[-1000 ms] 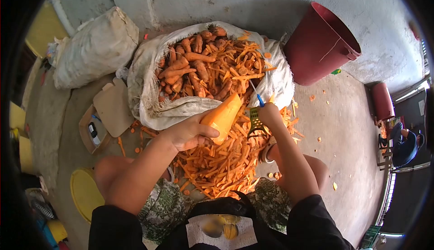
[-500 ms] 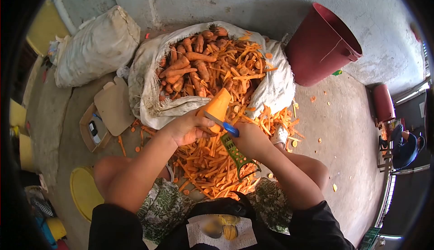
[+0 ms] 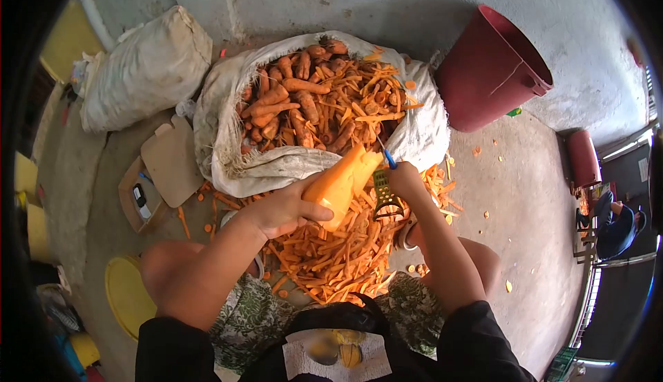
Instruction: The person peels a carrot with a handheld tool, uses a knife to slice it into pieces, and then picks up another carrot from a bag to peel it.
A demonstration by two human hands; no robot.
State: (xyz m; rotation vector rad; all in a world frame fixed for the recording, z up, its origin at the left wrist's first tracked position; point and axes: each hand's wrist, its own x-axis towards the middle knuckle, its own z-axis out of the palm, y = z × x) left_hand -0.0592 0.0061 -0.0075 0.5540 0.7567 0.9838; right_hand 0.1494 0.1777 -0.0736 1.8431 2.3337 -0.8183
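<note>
My left hand [image 3: 286, 211] is wrapped round a smooth, bright orange peeled carrot [image 3: 333, 190], which tilts up to the right over the peel pile. A strip or piece of it stands out at its upper end. In my right hand [image 3: 406, 178] is a knife with a blue handle [image 3: 391, 159], its thin blade pointing up beside the carrot's tip. A green peeler [image 3: 384, 192] hangs below the same hand. Beyond them lies an open white sack [image 3: 242, 175] holding unpeeled carrots [image 3: 302, 106] and peelings. More carrot peelings [image 3: 318, 264] are heaped between my legs.
A dark red bin [image 3: 476, 71] stands at the back right, by the wall. A full white sack [image 3: 148, 71] and an open cardboard box [image 3: 173, 157] are on the left. A yellow lid [image 3: 130, 295] lies near my left knee. A seated person [image 3: 618, 233] is far right.
The knife has moved from against the carrot's side up and right, beyond its tip. The peeler moved up with my right hand. The carrot has turned in my left hand.
</note>
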